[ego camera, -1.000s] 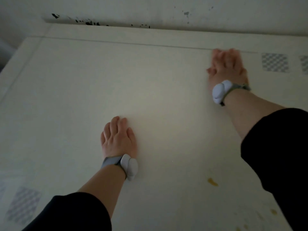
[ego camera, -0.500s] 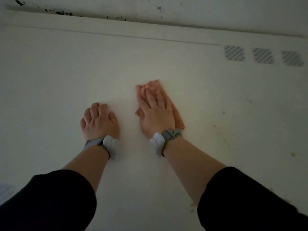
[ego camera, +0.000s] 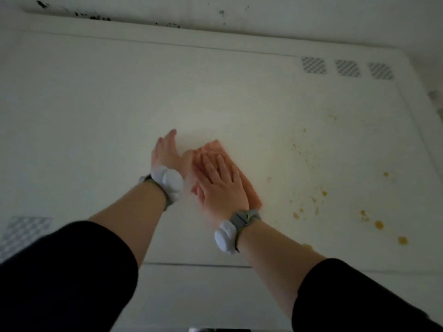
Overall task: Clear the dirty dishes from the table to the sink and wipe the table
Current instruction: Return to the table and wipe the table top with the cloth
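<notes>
A white table [ego camera: 96,111] fills the head view. An orange cloth [ego camera: 247,185] lies flat on it near the middle. My right hand [ego camera: 219,185] presses palm-down on the cloth with fingers spread, covering most of it. My left hand [ego camera: 167,152] is just to the left of the cloth, turned on its edge with fingers straight, holding nothing. Yellow-orange food stains [ego camera: 378,225] dot the table to the right of the cloth. No dishes are in view.
Grey checkered markers sit at the far right [ego camera: 314,65] and near left [ego camera: 21,233] of the table. A wall with dark marks [ego camera: 96,16] runs along the far edge. The table's near edge [ego camera: 196,264] lies under my forearms.
My right hand has slid the cloth from the far right toward the middle and then nearer to me. My left hand has lifted off the table and turned on edge.
</notes>
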`<state>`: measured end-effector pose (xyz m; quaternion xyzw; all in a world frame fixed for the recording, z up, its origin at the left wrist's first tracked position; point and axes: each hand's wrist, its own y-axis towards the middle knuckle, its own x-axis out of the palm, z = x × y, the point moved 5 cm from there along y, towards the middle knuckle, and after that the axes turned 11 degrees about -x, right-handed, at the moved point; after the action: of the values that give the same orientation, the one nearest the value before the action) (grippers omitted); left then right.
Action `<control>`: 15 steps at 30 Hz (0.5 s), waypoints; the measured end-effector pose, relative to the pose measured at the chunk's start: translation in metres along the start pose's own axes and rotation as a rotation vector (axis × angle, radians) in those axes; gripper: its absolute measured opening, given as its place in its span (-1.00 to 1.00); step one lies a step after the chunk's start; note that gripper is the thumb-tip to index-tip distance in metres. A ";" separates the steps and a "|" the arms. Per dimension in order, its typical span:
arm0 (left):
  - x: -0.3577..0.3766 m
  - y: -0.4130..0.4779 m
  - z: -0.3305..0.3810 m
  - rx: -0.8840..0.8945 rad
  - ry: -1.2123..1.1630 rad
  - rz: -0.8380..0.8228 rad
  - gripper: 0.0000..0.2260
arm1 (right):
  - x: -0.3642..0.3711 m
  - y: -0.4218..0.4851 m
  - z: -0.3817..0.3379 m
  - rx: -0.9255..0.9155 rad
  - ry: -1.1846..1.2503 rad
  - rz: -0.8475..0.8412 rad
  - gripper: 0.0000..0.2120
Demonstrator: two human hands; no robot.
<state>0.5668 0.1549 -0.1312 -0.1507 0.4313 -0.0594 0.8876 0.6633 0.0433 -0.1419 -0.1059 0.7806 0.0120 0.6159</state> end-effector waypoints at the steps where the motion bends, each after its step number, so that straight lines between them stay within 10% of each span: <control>1: 0.009 -0.021 0.004 0.059 0.022 -0.027 -0.43 | 0.002 -0.012 -0.012 -0.066 -0.011 -0.040 -0.44; 15: 0.056 -0.124 -0.025 0.187 0.280 -0.199 -0.49 | 0.014 -0.180 -0.020 -0.480 -0.198 -0.281 -0.51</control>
<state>0.5851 0.0188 -0.1481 -0.0998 0.5262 -0.2071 0.8187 0.6729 -0.1375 -0.1306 -0.3539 0.6692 0.1213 0.6420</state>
